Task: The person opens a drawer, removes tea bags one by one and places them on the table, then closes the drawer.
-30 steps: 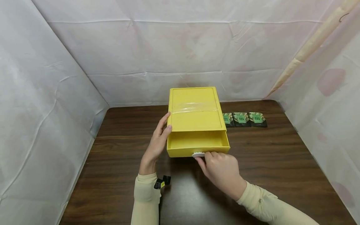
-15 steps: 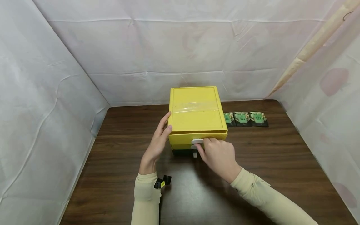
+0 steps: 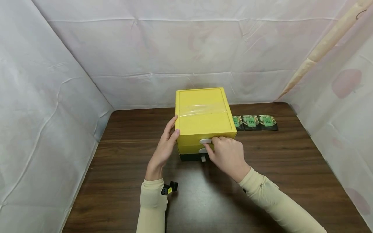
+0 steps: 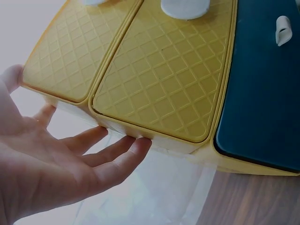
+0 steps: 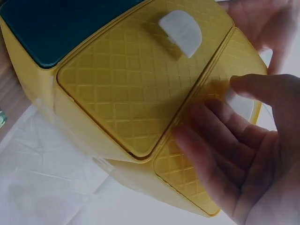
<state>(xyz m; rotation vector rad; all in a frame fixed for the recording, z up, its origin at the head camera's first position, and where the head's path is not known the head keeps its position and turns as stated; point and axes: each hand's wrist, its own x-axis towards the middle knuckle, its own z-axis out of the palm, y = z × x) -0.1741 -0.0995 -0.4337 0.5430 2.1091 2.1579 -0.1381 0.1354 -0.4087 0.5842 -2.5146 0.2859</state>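
Observation:
A yellow drawer box (image 3: 204,124) stands on the table, its upper drawers flush with the frame. Strips of clear tape cross its top. My right hand (image 3: 228,157) pinches the white half-round handle (image 3: 205,141) of the top drawer; in the right wrist view the thumb lies on the handle (image 5: 240,104), fingers curled behind. My left hand (image 3: 162,149) rests on the box's left side, and its spread fingers (image 4: 126,164) touch the side wall. Below, the middle drawer (image 4: 161,70) has a similar white handle (image 4: 185,7). The bottom drawer (image 4: 262,103) is dark teal with a small white pull (image 4: 283,31).
Several green-and-black packets (image 3: 268,122) lie in a row to the right of the box, one partly hidden by it. The brown wooden table (image 3: 122,168) is bordered by pale cloth walls (image 3: 198,51) at the back and sides.
The top drawer, pulled well out a second ago, has slid back into the box. My right hand moved away from me with its handle. My left hand stays on the side.

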